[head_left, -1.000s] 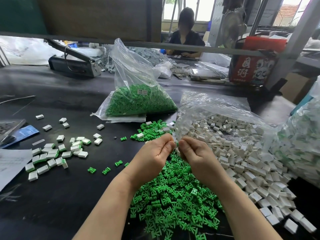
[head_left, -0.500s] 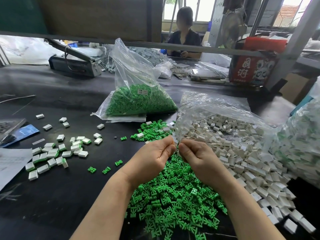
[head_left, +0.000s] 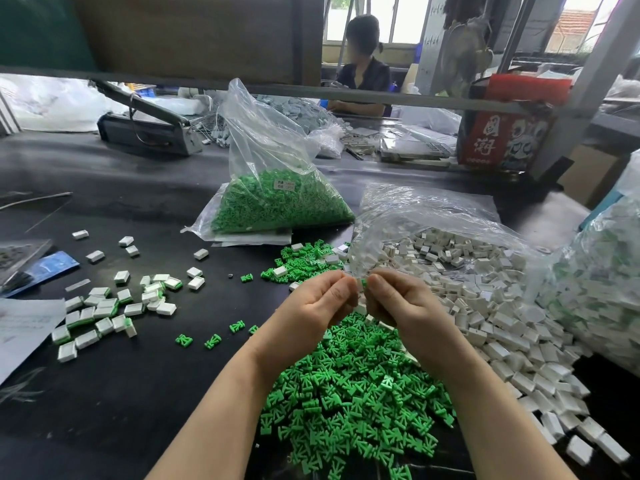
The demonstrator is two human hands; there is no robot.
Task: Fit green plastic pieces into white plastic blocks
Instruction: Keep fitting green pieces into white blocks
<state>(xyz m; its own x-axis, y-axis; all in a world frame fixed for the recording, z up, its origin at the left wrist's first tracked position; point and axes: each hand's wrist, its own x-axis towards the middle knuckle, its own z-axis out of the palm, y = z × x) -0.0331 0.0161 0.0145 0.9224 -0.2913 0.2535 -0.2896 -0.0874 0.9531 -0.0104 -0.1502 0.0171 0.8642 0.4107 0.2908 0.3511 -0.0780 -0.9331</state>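
My left hand (head_left: 313,306) and my right hand (head_left: 401,306) meet fingertip to fingertip above a loose heap of green plastic pieces (head_left: 353,400). A green piece (head_left: 363,283) shows between the fingertips, pinched by my right hand. My left hand's fingers curl round something small and pale that is mostly hidden, seemingly a white block. A large spread of white plastic blocks (head_left: 485,306) lies to the right, spilling from a clear bag (head_left: 433,216). Several blocks with green fitted in them (head_left: 104,306) lie scattered on the left.
A clear bag of green pieces (head_left: 277,202) stands behind the hands. Another bag of fitted parts (head_left: 599,289) lies at the far right. Paper (head_left: 24,327) and a blue packet (head_left: 52,268) sit at the left edge. Across the black table (head_left: 138,393), beyond a grey sealing machine (head_left: 145,133), sits a person (head_left: 363,71).
Both hands stayed together over the green heap, shifting only slightly; the green piece now shows between the fingertips.
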